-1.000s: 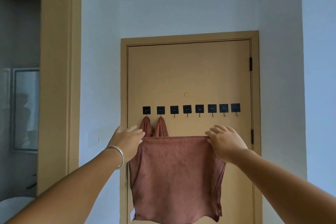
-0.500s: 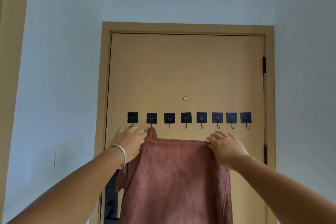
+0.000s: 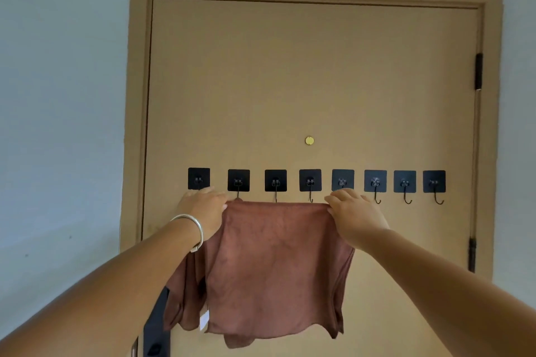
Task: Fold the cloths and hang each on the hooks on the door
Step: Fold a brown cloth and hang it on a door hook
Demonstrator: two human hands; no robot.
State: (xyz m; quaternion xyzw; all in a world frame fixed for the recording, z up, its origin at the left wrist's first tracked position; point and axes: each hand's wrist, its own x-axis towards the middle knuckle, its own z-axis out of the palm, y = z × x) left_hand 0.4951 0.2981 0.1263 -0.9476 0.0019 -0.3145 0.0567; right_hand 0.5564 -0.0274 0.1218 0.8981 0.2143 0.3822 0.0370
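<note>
One brown cloth (image 3: 278, 266) stretched at centre frame just below eight black hooks (image 3: 310, 180) on the door (image 3: 313, 81), left hand (image 3: 204, 207) and right hand (image 3: 355, 216) fingers pinching its two top corners, one silver bangle (image 3: 193, 226) lower left

Brown cloth (image 3: 275, 264) — folded, below hooks (image 3: 310, 181)

Both my arms reach up; left grip (image 3: 204, 207) and right grip (image 3: 352, 213) each pinch a top corner, knuckles toward me.

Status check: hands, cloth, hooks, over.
Left hand and right hand each pinch a top corner of the brown cloth, spread flat just under the hook row. Not hooked yet. Nothing blocking.
</note>
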